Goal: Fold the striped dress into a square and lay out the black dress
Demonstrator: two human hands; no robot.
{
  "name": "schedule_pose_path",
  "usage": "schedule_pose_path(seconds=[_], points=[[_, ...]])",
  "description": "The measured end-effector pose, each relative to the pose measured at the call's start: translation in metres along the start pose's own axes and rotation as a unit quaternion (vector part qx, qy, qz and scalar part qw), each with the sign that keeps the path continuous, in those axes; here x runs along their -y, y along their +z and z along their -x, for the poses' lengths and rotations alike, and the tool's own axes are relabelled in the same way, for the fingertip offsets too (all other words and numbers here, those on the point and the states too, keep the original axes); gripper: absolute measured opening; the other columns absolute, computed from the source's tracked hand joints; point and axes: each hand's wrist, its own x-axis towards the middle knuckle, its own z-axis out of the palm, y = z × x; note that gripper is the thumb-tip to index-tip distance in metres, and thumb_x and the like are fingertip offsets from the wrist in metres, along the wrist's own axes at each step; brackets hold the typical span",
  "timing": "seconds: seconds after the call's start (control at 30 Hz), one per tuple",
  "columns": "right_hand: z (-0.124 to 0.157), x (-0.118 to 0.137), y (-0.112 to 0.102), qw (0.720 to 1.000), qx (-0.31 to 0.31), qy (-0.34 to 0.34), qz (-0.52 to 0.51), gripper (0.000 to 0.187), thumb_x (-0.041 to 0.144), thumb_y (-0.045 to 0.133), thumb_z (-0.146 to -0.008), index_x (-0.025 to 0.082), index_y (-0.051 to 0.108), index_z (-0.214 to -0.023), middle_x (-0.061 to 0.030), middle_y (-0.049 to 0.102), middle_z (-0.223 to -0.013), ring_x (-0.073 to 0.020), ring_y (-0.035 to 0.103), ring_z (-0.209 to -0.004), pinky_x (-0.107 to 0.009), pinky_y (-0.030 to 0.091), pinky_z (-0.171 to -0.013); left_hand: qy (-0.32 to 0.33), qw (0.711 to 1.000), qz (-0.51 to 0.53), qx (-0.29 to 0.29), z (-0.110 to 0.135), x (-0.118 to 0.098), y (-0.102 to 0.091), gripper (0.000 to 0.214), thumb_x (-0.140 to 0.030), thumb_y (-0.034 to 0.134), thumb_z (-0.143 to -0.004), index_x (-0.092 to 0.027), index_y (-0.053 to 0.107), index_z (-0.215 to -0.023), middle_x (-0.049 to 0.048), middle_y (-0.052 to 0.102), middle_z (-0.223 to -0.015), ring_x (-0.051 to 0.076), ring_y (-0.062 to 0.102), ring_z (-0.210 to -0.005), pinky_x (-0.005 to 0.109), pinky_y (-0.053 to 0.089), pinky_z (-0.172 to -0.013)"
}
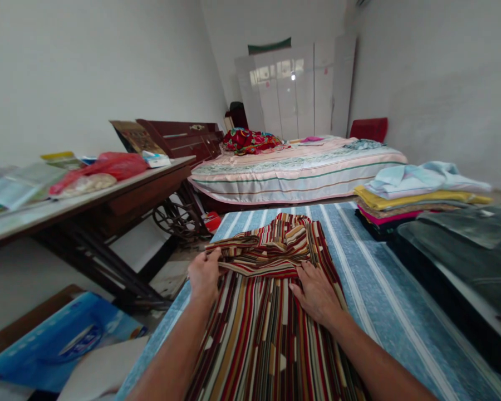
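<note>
A striped garment (267, 312) in red, brown and cream lies spread on a blue striped bedsheet (371, 289) in front of me. Its far part is folded back over itself into a bunched band. My left hand (204, 274) rests at the left end of that fold, fingers curled on the cloth edge. My right hand (317, 292) lies flat on the garment just below the fold, fingers stretched out and pressing the fabric down.
A stack of folded clothes (417, 195) in yellow, pink and light blue stands at the right, with dark jeans (463, 250) nearer. A wooden table (121, 189) with bags stands left. A bed (292, 167) and white wardrobe (296, 89) are behind. A blue bag (67, 340) lies lower left.
</note>
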Motion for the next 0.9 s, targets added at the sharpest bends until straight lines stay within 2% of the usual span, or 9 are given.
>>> schedule_pose_path(seconds=[0.07, 0.2, 0.33, 0.43, 0.57, 0.7, 0.8, 0.9], points=[[0.000, 0.000, -0.001, 1.000, -0.001, -0.001, 0.000, 0.052, 0.037, 0.039, -0.090, 0.006, 0.047, -0.131, -0.0179, 0.039, -0.141, -0.0282, 0.032, -0.133, -0.044, 0.022, -0.109, -0.086, 0.989, 0.119, -0.029, -0.003, 0.006, -0.010, 0.008, -0.015, 0.061, -0.070, -0.017, 0.054, -0.074, -0.0037, 0.055, -0.062, 0.012, 0.056, -0.056, 0.031, 0.053, -0.062], [0.001, 0.001, -0.002, 1.000, -0.006, 0.002, -0.003, 0.051, 0.037, 0.040, -0.090, 0.008, 0.047, -0.130, -0.0177, 0.039, -0.141, -0.0277, 0.033, -0.132, -0.044, 0.023, -0.109, -0.168, 0.971, 0.166, -0.044, -0.001, 0.022, -0.027, 0.014, -0.002, 0.056, -0.070, -0.015, 0.054, -0.074, -0.0034, 0.060, -0.061, 0.012, 0.059, -0.053, 0.037, 0.057, -0.063], [0.000, 0.000, -0.002, 1.000, -0.002, 0.000, -0.006, 0.052, 0.038, 0.039, -0.090, 0.008, 0.046, -0.132, -0.0173, 0.038, -0.142, -0.0280, 0.032, -0.132, -0.043, 0.023, -0.109, -0.190, 0.967, 0.170, -0.020, 0.012, 0.029, -0.038, 0.018, 0.004, 0.051, -0.069, -0.013, 0.054, -0.072, -0.0020, 0.063, -0.061, 0.014, 0.063, -0.053, 0.038, 0.058, -0.063], [-0.001, -0.001, -0.001, 1.000, -0.005, 0.000, -0.012, 0.052, 0.036, 0.039, -0.090, 0.008, 0.044, -0.133, -0.0171, 0.038, -0.142, -0.0281, 0.032, -0.132, -0.044, 0.023, -0.108, -0.213, 0.969, 0.126, 0.021, 0.018, 0.026, -0.040, 0.017, 0.005, 0.051, -0.071, -0.012, 0.054, -0.074, 0.0009, 0.065, -0.061, 0.016, 0.064, -0.051, 0.035, 0.057, -0.055], [-0.003, -0.003, 0.001, 0.999, -0.018, 0.005, -0.033, 0.045, 0.032, 0.039, -0.090, 0.009, 0.050, -0.128, -0.0164, 0.042, -0.139, -0.0270, 0.036, -0.130, -0.042, 0.023, -0.109, -0.183, 0.980, 0.060, 0.055, 0.014, 0.009, -0.040, 0.016, 0.003, 0.056, -0.072, -0.011, 0.055, -0.081, 0.0014, 0.063, -0.058, 0.015, 0.060, -0.042, 0.028, 0.053, -0.044], [-0.005, -0.007, 0.005, 0.997, -0.047, 0.006, -0.061, 0.034, 0.022, 0.038, -0.089, 0.013, 0.058, -0.115, -0.0128, 0.049, -0.133, -0.0236, 0.042, -0.125, -0.039, 0.026, -0.108, -0.129, 0.987, 0.068, 0.068, 0.008, -0.016, -0.041, 0.014, -0.001, 0.056, -0.073, -0.011, 0.056, -0.081, 0.0019, 0.064, -0.057, 0.016, 0.061, -0.042, 0.027, 0.053, -0.043], [-0.008, -0.012, 0.009, 0.994, -0.071, 0.001, -0.086, 0.029, 0.015, 0.038, -0.085, 0.015, 0.061, -0.103, -0.0117, 0.055, -0.126, -0.0221, 0.047, -0.120, -0.037, 0.030, -0.106, -0.156, 0.982, 0.082, 0.070, 0.012, -0.026, -0.043, 0.010, -0.002, 0.053, -0.075, -0.011, 0.056, -0.079, 0.0034, 0.064, -0.057, 0.016, 0.061, -0.043, 0.025, 0.052, -0.042], [-0.010, -0.016, 0.016, 0.989, -0.096, 0.001, -0.110, 0.030, 0.012, 0.038, -0.084, 0.014, 0.062, -0.101, -0.0120, 0.057, -0.123, -0.0211, 0.049, -0.118, -0.037, 0.032, -0.105, -0.189, 0.976, 0.091, 0.060, 0.028, -0.025, -0.048, 0.009, -0.003, 0.052, -0.076, -0.011, 0.056, -0.077, 0.0045, 0.064, -0.058, 0.017, 0.063, -0.045, 0.024, 0.051, -0.042]])
